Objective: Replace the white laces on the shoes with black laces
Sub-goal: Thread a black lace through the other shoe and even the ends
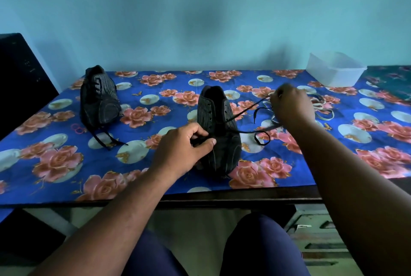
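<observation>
Two dark striped shoes stand on the floral cloth. The near shoe (219, 133) sits in the middle with its toe toward me. My left hand (184, 149) grips its left side near the toe, pinching a black lace end. My right hand (291, 106) is raised to the right of the shoe and pinches the black lace (244, 110), which runs taut from an eyelet; a slack loop lies on the cloth. White laces (322, 106) lie loose behind my right hand. The far shoe (99, 98) at the left carries a black lace that trails onto the cloth.
The table (222, 196) is covered with a blue cloth printed with pink roses. A translucent plastic tub (335, 71) stands at the back right. A dark chair back (20, 80) is at the left. My knees show below the table's front edge.
</observation>
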Tool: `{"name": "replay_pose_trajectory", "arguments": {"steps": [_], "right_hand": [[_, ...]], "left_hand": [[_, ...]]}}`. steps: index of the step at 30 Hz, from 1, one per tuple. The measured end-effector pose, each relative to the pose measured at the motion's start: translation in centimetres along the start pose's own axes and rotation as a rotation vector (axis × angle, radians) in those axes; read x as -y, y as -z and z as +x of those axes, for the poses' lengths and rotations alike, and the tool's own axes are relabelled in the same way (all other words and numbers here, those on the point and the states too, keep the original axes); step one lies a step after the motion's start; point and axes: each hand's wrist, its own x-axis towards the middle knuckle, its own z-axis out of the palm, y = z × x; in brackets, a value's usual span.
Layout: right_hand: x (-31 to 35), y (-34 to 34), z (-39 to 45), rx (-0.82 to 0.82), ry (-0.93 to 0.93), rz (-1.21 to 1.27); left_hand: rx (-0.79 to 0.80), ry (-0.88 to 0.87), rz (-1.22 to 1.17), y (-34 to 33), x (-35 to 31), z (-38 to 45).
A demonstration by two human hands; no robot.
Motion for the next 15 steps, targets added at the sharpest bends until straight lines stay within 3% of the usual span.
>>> {"name": "replay_pose_trajectory", "arguments": {"steps": [4,7,11,15], "right_hand": [[0.2,-0.7,-3.2,0.304,0.205,0.203],[1.2,-0.1,-6.1,0.394,0.384,0.377],[1.2,-0.2,-7.0,0.363,0.564,0.334],[0.1,-0.5,-5.8,0.241,0.489,0.18]], "left_hand": [[-0.004,0.014,-0.011,-0.1,-0.1,0.0],[-0.01,0.012,-0.011,-0.2,0.1,0.0],[-0.003,0.023,-0.007,-0.3,0.0,-0.1],[0.025,0.037,0.008,-0.2,-0.2,0.1]]}}
